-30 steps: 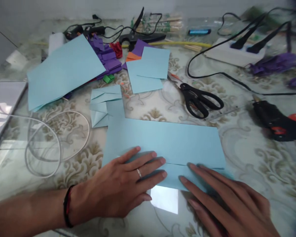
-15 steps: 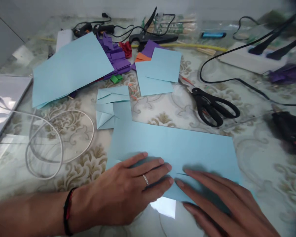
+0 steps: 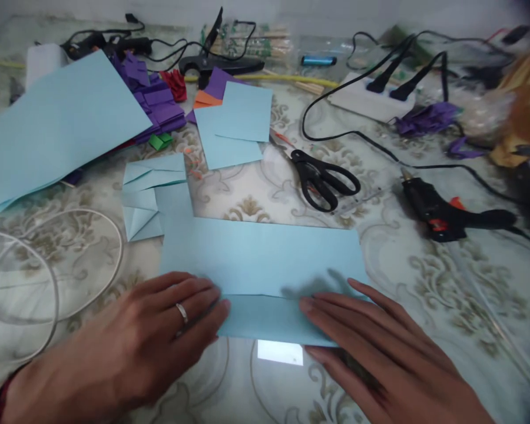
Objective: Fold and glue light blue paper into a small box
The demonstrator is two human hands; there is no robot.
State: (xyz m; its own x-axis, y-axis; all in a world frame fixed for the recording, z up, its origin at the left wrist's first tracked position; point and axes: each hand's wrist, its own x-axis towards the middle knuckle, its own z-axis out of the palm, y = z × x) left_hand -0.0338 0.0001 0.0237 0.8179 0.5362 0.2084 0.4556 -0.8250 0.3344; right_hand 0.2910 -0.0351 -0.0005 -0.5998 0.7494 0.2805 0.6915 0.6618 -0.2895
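A large light-blue sheet (image 3: pixel 265 256) lies before me, its near edge folded up into a long flap (image 3: pixel 265 315). My left hand (image 3: pixel 159 335) rests flat on the left end of the flap, fingers stretched and lying side by side, a ring on one finger. On the right end of the flap lies my right hand (image 3: pixel 384 347), its fingers extended and slightly apart, the thumb at the near edge. Neither hand grasps anything. A small folded light-blue piece (image 3: pixel 143 209) touches the sheet's upper left corner.
Black-handled scissors (image 3: pixel 324 179) lie beyond the sheet. To the right is a black glue gun (image 3: pixel 446 209). Blue squares (image 3: pixel 242 115), a big blue sheet (image 3: pixel 66 123) and purple strips (image 3: pixel 159 106) lie farther back. A white cable (image 3: pixel 119 253) loops at left; a power strip (image 3: pixel 371 97) stands behind.
My hands have moved apart along the folded edge, left hand to the left, uncovering the flap's middle. The view has turned right, bringing the whole glue gun into sight.
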